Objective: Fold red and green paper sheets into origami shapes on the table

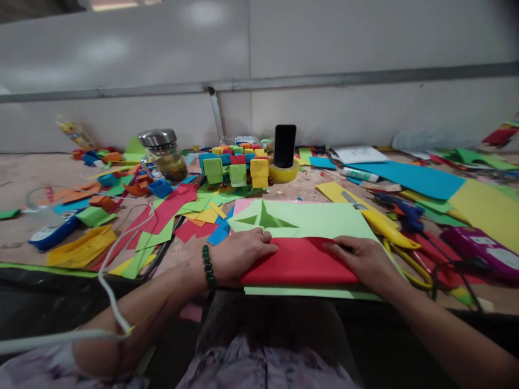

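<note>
- Left hand (pixel 247 251), ring on one finger and green beaded bracelet (pixel 208 266) at the wrist, grips the left end of the red paper (pixel 304 262), thumb on top
- Right hand (pixel 360 259) pinches that sheet's upper edge near its right end, between thumb and fingers
- Red paper lies folded at the table's near edge, over light green sheets (pixel 324 219)
- Purple device (pixel 482 251), right of the right hand, bears pale labels, too blurred to read
- White tube (pixel 359 174) has green marking, lettering illegible
- White sheet (pixel 360 155) shows faint print, unreadable
- Dark-screened phone (pixel 285 146) stands upright at the yellow tape roll (pixel 284 173), beside small paper chairs (pixel 237 172)
</note>
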`<state>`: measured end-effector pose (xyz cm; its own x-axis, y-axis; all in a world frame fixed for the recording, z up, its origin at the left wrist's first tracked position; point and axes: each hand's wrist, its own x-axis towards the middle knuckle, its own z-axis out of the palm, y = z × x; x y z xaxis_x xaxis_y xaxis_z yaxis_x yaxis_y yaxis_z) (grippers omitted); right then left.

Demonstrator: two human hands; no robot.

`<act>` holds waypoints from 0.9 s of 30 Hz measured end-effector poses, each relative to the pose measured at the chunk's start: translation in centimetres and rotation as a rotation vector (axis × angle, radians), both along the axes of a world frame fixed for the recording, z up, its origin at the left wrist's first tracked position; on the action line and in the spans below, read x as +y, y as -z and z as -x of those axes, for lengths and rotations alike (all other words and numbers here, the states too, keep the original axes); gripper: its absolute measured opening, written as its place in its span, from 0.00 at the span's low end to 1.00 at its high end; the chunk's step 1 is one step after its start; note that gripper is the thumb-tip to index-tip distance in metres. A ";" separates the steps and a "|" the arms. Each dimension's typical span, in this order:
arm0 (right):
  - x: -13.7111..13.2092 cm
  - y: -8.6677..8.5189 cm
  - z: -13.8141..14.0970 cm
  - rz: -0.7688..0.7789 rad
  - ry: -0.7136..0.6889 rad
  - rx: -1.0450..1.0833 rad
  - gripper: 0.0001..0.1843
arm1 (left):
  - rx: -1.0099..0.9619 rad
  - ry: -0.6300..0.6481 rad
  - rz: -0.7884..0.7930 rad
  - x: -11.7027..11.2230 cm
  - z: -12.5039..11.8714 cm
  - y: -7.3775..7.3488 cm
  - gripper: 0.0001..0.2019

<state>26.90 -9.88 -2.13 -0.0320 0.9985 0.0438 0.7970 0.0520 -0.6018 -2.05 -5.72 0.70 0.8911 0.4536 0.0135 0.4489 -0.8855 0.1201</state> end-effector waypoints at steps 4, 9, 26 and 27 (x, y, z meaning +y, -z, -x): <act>0.1 0.4 -0.1 0.003 -0.006 -0.015 0.25 | 0.112 -0.073 -0.056 -0.7 -1.6 -0.9 0.10; 0.9 -0.6 -0.7 0.026 -0.054 -0.140 0.24 | 0.155 -0.106 -0.152 -1.9 -3.2 -0.5 0.14; -8.2 1.6 9.3 -0.619 -0.364 -1.255 0.24 | 0.135 -0.094 -0.188 -2.2 -2.7 -0.2 0.15; -8.4 1.3 8.7 -0.567 -0.348 -1.284 0.24 | 0.131 -0.092 -0.184 -2.2 -2.7 -0.2 0.15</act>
